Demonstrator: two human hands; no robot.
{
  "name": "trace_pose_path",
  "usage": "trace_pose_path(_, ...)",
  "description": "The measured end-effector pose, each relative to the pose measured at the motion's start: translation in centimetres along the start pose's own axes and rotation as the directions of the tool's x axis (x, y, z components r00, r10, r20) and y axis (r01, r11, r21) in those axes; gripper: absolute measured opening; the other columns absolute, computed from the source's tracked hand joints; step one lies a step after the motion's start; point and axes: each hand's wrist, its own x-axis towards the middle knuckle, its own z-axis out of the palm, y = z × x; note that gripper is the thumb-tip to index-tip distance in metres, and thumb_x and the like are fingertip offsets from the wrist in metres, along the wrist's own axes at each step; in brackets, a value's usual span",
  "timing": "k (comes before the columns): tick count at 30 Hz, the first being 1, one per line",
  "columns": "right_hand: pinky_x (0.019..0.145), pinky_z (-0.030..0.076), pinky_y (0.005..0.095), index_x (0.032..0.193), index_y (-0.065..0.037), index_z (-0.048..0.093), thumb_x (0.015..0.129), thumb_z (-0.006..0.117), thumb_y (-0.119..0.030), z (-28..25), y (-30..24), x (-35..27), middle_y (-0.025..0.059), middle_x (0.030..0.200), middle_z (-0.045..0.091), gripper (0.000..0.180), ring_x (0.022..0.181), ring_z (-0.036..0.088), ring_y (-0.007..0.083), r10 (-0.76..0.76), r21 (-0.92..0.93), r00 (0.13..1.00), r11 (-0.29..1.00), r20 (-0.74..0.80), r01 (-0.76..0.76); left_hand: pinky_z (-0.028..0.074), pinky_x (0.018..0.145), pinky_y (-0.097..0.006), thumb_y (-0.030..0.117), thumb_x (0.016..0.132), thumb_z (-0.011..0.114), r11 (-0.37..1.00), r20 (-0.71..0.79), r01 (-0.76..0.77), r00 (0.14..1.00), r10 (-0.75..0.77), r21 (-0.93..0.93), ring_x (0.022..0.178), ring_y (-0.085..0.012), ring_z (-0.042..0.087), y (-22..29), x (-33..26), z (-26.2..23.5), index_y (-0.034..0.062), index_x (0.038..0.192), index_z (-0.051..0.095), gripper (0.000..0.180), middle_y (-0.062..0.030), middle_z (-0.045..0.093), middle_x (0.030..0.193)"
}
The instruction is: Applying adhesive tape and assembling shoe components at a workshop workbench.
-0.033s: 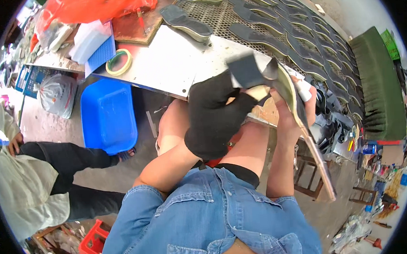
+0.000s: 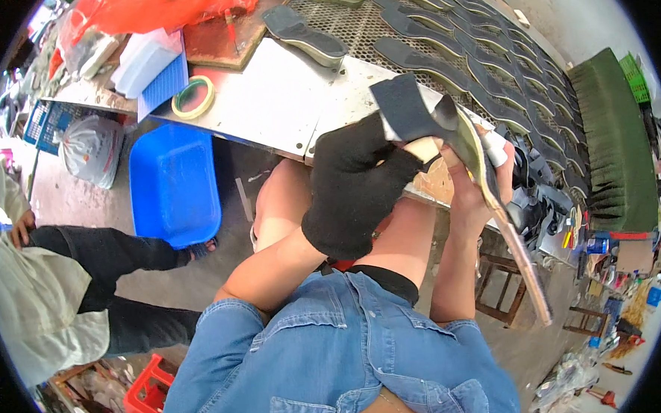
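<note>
Fingers (image 2: 492, 149) of right hand (image 2: 470, 192) gripped one shoe sole (image 2: 471, 143); gloved left hand (image 2: 356, 186) clamped one dark sanding block (image 2: 408, 109) over table (image 2: 280, 97).

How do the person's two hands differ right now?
The left hand wears a black glove; the right hand is bare apart from pale tape on a finger. The left hand grips a dark flat piece up top, while the right hand holds a long thin sole edge-on. Both are raised at the table's edge.
</note>
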Motion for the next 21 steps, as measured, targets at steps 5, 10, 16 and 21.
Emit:
trace_pose_path(5, 0.089, 0.049, 0.0303, 0.116, 0.001, 0.056, 0.07, 0.08, 0.001, 1.1, -0.6, -0.3, 0.008, 0.107, 0.063, 0.052, 0.1, 0.06, 0.0173, 0.073, 0.142, 0.997, 0.987, -0.013, -0.07, 0.047, 0.062, -0.022, 0.009, 0.088, 0.065, 0.971, -0.035, 0.143, 0.988, -0.153, -0.191, 0.072, -0.0028, 0.054, -0.3, 0.3, 0.0, -0.0004, 0.099, 0.069, 0.015, 0.0008, 0.066, 0.077)
trace_pose_path(10, 0.09, 0.049, 0.0333, 0.119, 0.0, 0.049, 0.071, 0.076, 0.008, 1.6, -0.3, -0.5, 0.0116, 0.115, 0.06, 0.056, 0.102, 0.06, 0.0196, 0.228, 0.252, 0.973, 0.945, -0.045, -0.209, 0.045, 0.058, -0.023, 0.011, 0.088, 0.065, 1.0, 0.005, 0.012, 1.0, -0.012, 0.002, 0.065, -0.0033, 0.054, -0.9, 0.4, -0.5, -0.0018, 0.099, 0.068, 0.017, -0.0013, 0.065, 0.07)
trace_pose_path(16, 0.088, 0.049, 0.0303, 0.117, 0.0, 0.051, 0.07, 0.078, 0.007, 1.7, -0.4, -0.3, 0.0091, 0.109, 0.062, 0.055, 0.099, 0.06, 0.0174, 0.249, 0.311, 0.967, 0.924, -0.053, -0.221, 0.047, 0.059, -0.023, 0.011, 0.088, 0.065, 0.981, 0.014, 0.157, 0.988, -0.156, -0.112, 0.066, -0.0054, 0.059, -0.2, 0.7, -0.5, -0.0018, 0.1, 0.068, 0.018, -0.0041, 0.067, 0.072)
trace_pose_path(21, 0.079, 0.049, 0.0306, 0.101, -0.001, 0.071, 0.069, 0.074, 0.0, 1.9, -0.8, -0.2, 0.0133, 0.1, 0.063, 0.031, 0.09, 0.062, 0.0224, 0.159, 0.267, 0.975, 0.957, -0.153, -0.115, 0.049, 0.066, -0.025, 0.005, 0.086, 0.063, 0.994, 0.042, -0.03, 0.999, 0.026, 0.108, 0.076, -0.0093, 0.063, -0.4, 0.1, -1.2, 0.0016, 0.105, 0.069, 0.021, -0.006, 0.069, 0.084)
